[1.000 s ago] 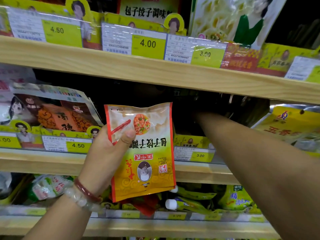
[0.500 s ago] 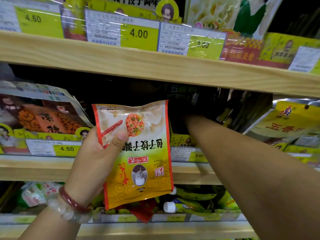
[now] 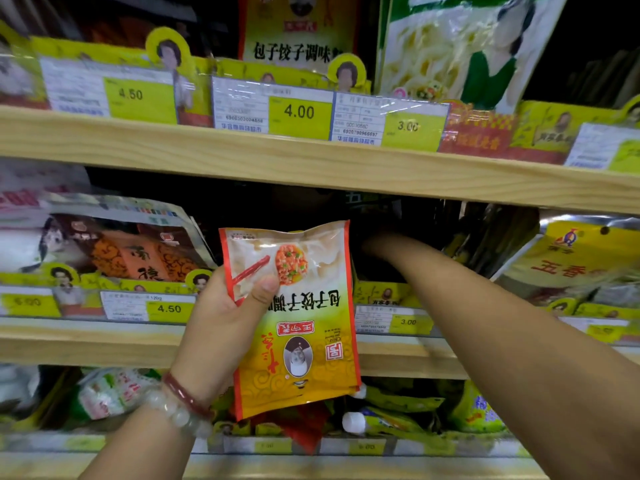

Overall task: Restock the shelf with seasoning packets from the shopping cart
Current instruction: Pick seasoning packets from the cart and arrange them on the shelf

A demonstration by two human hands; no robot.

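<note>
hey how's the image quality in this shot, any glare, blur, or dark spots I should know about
Head view: glare streaks the plastic price-tag covers; the shelf recess swallows the right hand in shadow; the lower-shelf tags are blurred; wide-angle bowing bends the shelf edge; the packet in the left hand is sharp.

Single view only, from a head-worn wide-angle camera, so no second view to share any part of the scene. Facing forward and slightly upward, straight at wooden store shelves [image 3: 311, 168] close in front. Three shelf levels in frame: upper edge near the top, middle edge [image 3: 86, 344] across the centre, lowest along the bottom. Shelf lines bowed toward the frame edges by the wide lens. Both forearms entering from the bottom corners, very near the lens; left hand [image 3: 221, 327] near the centre, right arm [image 3: 485, 327] reaching into the dark middle shelf.
</note>
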